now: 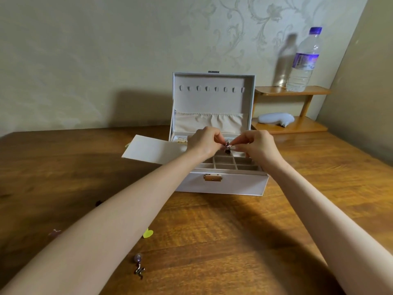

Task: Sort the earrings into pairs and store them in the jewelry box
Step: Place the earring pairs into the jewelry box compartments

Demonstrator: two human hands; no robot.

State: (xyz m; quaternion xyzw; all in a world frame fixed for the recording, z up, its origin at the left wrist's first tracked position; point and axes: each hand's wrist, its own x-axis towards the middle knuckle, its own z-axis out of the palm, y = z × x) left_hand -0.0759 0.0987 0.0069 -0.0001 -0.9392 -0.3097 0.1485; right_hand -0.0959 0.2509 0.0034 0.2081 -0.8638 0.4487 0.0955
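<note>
A white jewelry box (221, 185) stands open on the wooden table, its lid upright and its top tray split into several small compartments. Above that tray my left hand (203, 141) and my right hand (256, 144) meet, both pinching a small dark earring (227, 148) between the fingertips. Loose earrings lie on the table near me: a yellow heart-shaped one (147, 233), a purple bead one (138, 257), a dark metal one (139, 271), a pink one (54, 232) and a dark one (98, 202), partly hidden by my left forearm.
A white flap or card (152, 149) sticks out at the box's left side. A small wooden shelf (293, 125) at the back right holds a water bottle (304, 60) on top and a white object (276, 119) below. A wall closes the right side.
</note>
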